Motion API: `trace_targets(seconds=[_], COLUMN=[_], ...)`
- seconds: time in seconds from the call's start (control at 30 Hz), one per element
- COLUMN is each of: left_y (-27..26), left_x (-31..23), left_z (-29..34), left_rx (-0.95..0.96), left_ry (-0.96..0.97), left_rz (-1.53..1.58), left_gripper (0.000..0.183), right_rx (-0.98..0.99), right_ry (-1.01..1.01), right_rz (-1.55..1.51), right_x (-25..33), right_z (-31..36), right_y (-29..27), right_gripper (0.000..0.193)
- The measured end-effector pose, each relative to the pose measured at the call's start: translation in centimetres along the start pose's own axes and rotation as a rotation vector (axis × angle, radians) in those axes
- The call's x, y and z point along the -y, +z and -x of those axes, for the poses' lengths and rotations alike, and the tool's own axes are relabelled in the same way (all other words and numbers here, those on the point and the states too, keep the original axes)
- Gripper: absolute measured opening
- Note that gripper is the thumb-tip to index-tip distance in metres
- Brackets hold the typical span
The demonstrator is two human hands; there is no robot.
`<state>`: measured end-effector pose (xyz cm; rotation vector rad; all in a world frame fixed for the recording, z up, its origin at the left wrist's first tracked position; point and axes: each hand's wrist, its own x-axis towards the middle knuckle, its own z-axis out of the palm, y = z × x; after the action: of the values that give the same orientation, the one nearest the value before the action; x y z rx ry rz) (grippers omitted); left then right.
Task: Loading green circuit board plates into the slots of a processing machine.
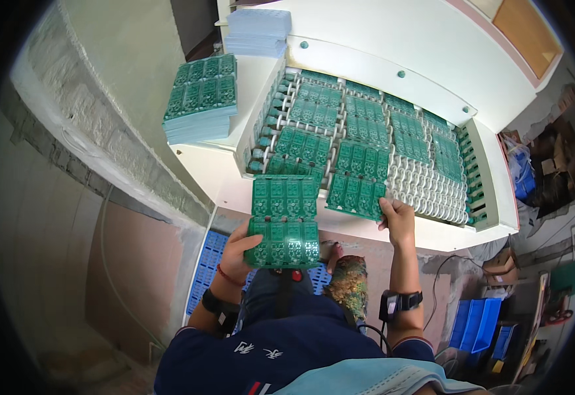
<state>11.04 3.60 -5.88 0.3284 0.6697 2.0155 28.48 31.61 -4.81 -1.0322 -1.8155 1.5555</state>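
Note:
My left hand point(236, 253) grips green circuit board panels point(283, 242) by their left edge, in front of my body. Whether it holds one panel or several I cannot tell. At the conveyor's near edge, my right hand point(399, 217) pinches the lower right corner of another green circuit board panel point(358, 196). This panel is tilted, its far edge close to the rollers. Beyond both hands lies a roller conveyor point(432, 187) with white ring rollers, and rows of green circuit board panels point(304, 145) rest on it.
A tall stack of green board panels point(200, 99) stands on the white ledge at the left, with a pile of pale blue sheets point(258, 29) behind it. White machine housing point(386, 39) rises behind the rollers. Blue bins point(475, 324) stand at the lower right.

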Motion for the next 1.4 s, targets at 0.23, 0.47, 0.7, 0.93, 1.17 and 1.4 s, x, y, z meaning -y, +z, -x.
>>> trace_targets(seconds=[0.23, 0.47, 0.7, 0.93, 1.17, 1.4], left_y=[0.0, -0.5, 0.1, 1.8, 0.5, 0.0], left_x=[0.2, 0.8, 2.9, 3.2, 1.4, 2.3], left_z=[0.8, 0.0, -1.3, -1.2, -0.1, -0.1], left_rx=[-0.009, 0.011, 0.085, 0.012, 0.028, 0.046], left_ry=[0.030, 0.008, -0.026, -0.017, -0.032, -0.029], left_rz=[0.010, -0.055, -0.083, -0.053, 0.014, -0.050], left_gripper=[0.049, 0.042, 0.039, 0.041, 0.041, 0.050], right_rx=[-0.207, -0.342, -0.046, 0.274, -0.424, -0.614], right_ry=[-0.039, 0.048, -0.256, 0.103, -0.175, -0.295], right_rz=[0.221, 0.442, 0.463, -0.170, -0.032, 0.816], right_x=[0.2, -1.8, 1.0, 0.8, -3.5, -6.4], right_z=[-0.7, -0.6, 5.1, 6.0, 0.4, -2.3], right_y=[-5.7, -12.1, -1.4, -0.1, -19.1, -25.5], right_gripper=[0.025, 0.025, 0.026, 0.021, 0.019, 0.022])
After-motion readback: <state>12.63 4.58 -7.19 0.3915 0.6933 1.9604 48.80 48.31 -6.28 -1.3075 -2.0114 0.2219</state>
